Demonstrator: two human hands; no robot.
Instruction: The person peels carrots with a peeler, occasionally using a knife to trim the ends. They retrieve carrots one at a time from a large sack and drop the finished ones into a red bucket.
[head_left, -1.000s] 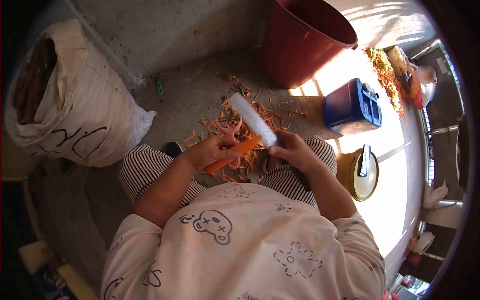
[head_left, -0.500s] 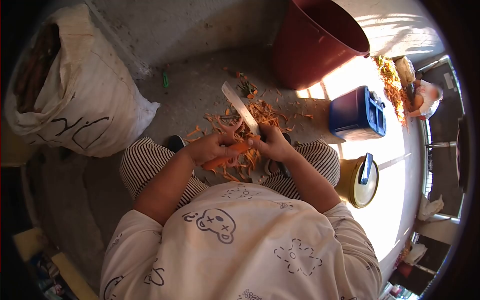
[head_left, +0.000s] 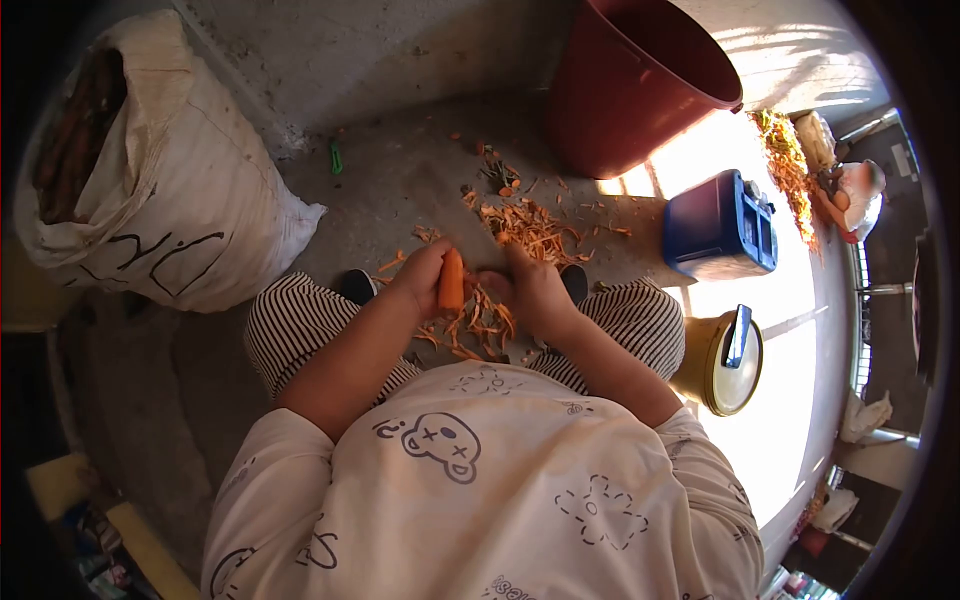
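Nearest the camera: cream shirt [head_left: 480,480] with bear prints, then striped trousers [head_left: 300,330], knees spread, person sitting low over the floor [head_left: 400,60].

Between the knees, both hands meet. Left hand [head_left: 420,278] is closed, fingers wrapped round a carrot [head_left: 452,280], which stands roughly upright in the grip with the orange top half showing. Right hand [head_left: 535,292] is just beside it, almost touching, curled tight on a knife [head_left: 455,215]. The handle is hidden in the fist. The blade is a grey motion blur slanting up and away from the carrot top, so edge contact with the carrot cannot be told.

Under the hands, orange peelings [head_left: 480,325] lie on the floor between the legs. More peelings are scattered just beyond the hands, thickest toward the bucket side. Dark shoe [head_left: 355,285] at the left knee.

Farther left: big white sack [head_left: 170,210] with black lettering, mouth open, dark brownish contents, too dim to identify. Small green item [head_left: 336,158] on the concrete between sack and peelings.

Farther right: yellow tub [head_left: 722,365] with a lid and a dark object on top, near the right knee. Beyond it is a blue plastic container [head_left: 720,225]. Dark red bucket [head_left: 640,80] at top, well apart from the hands.

Far right edge: another person [head_left: 850,190] beside a strip of orange scraps [head_left: 785,160].
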